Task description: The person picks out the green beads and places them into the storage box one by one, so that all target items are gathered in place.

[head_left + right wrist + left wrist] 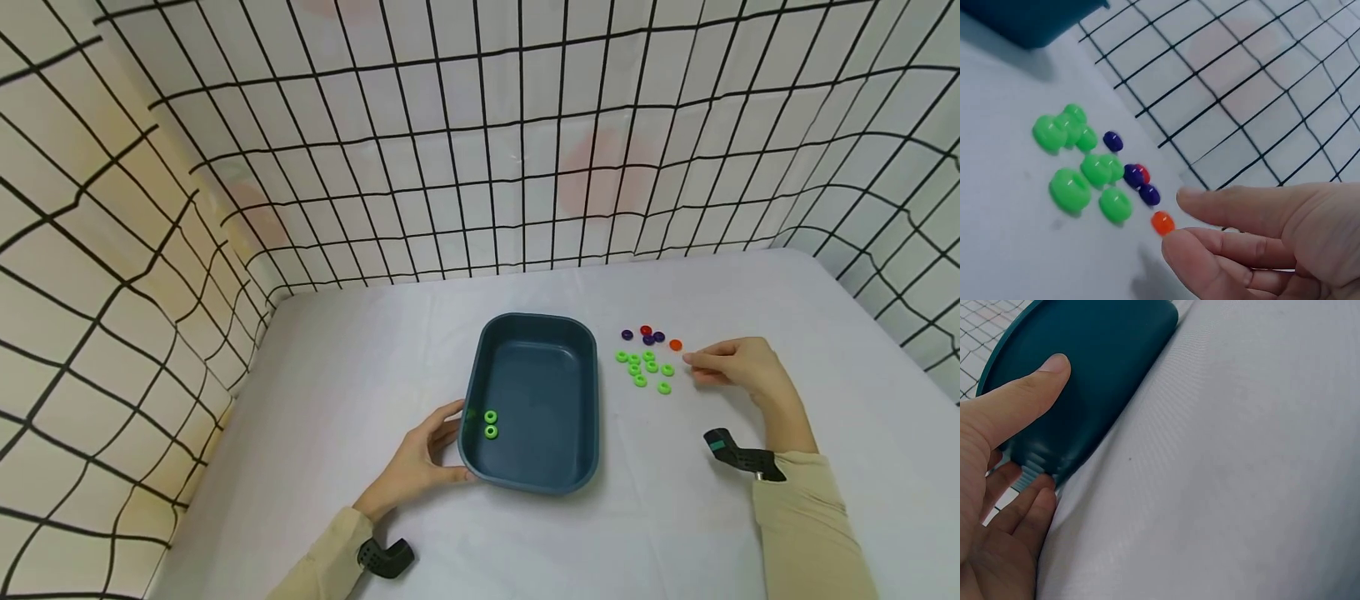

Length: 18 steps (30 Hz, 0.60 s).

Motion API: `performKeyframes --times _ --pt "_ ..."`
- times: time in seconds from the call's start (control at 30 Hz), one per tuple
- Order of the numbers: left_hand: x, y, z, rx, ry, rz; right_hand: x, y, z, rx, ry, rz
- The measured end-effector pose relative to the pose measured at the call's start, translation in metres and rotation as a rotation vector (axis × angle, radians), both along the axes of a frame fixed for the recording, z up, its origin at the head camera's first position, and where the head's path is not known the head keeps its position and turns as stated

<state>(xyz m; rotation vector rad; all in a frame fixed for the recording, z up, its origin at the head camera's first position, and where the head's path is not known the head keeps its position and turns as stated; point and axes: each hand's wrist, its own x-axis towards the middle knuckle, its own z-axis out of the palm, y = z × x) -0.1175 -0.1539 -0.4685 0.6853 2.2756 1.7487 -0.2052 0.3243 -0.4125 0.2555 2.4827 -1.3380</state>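
Observation:
At the near left corner of a dark blue tray [536, 400], my left hand [420, 454] holds the rim and wall. Its thumb lies against the outer wall in the left wrist view, and the other fingers curve round the corner. Two green rings [491, 424] are inside the tray at its left side. My right hand [738, 367] is at the right of a group of small rings, thumb and forefinger apart with nothing between them. Closest to its fingertips is an orange ring [1163, 222]. Several green rings [651, 367], three purple rings [627, 335] and a red ring [646, 330] lie farther left.
A white cloth [360, 358] covers the table under the tray and rings. Black netting [521, 125] stands along the back and both sides. Each wrist wears a black camera mount, such as the right one [742, 457].

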Motion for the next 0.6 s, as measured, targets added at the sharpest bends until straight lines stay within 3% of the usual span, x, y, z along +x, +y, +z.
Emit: performKeyframes --times 0.2,0.6 --pt "0.001 0.001 -0.002 0.001 -0.017 -0.003 -0.001 -0.001 -0.012 0.018 -0.046 -0.035" --pt "0.000 0.000 -0.002 0.014 0.007 -0.018 -0.006 -0.006 -0.017 0.082 -0.004 -0.029"
